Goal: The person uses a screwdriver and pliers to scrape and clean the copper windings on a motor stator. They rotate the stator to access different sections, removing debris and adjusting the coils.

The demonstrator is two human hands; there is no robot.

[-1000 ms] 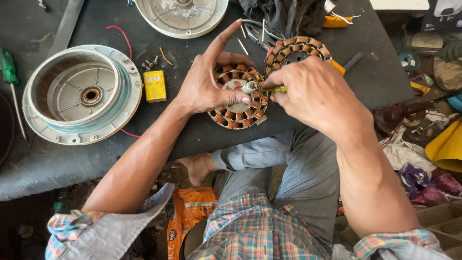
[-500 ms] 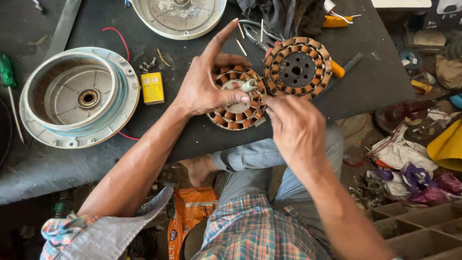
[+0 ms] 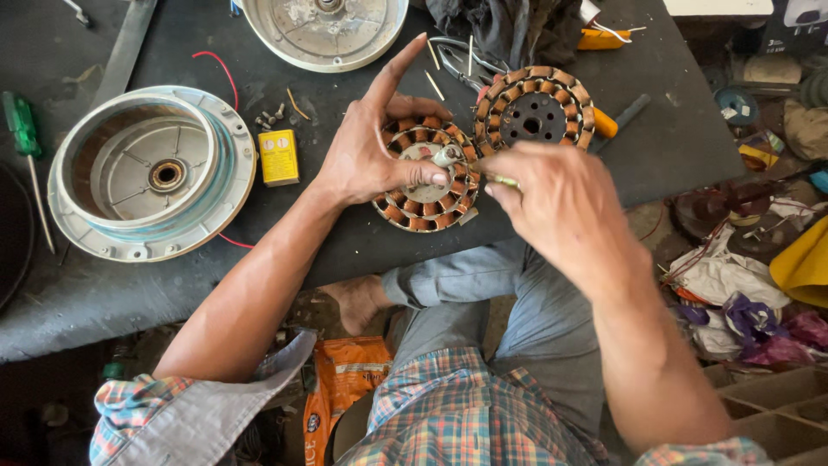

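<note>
While pinned under left hand (image 3: 366,155), stator (image 3: 424,175) beside right hand (image 3: 552,203)

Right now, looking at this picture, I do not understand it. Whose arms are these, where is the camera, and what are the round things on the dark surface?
The camera sits on a person's head and looks down, so both arms belong to that person, who sits at a dark table. The left hand presses down on a round stator with copper coils, a motor part. The right hand pinches a thin yellowish piece at that stator's edge; what it is I cannot tell. A second coil stator lies behind. At left is a round white motor housing, with another cover at the top. A small yellow box, screws and a green screwdriver also lie there.
</note>
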